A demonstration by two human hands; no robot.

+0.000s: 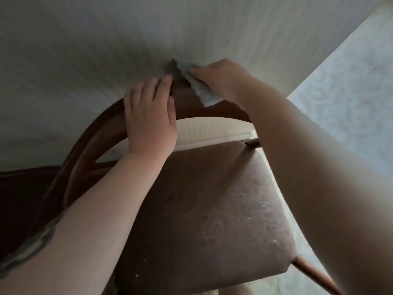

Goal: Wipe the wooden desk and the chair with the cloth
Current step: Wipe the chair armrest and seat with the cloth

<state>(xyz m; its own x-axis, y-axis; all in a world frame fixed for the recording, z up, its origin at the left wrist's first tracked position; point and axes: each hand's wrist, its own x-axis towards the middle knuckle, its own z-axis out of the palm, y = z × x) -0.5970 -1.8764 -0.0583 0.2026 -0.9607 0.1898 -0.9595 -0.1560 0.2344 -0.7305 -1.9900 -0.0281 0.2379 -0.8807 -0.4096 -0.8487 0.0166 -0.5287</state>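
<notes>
Right grip [221, 78] clamped on crumpled grey cloth [191, 81] atop curved brown chair [202, 209] back, left grip [148, 116] flat, fingers straight

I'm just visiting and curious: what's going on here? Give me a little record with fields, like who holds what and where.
activity: wiping the top of a chair's backrest
chair backrest: curved dark wood rail
left hand: laid over the rail, steadying it
right hand: grips the cloth against the rail's top
cloth: grey, crumpled, draped over the rail
chair seat: brown padded, worn and speckled
wall: pale, behind the chair
desk: not clearly in view
</notes>
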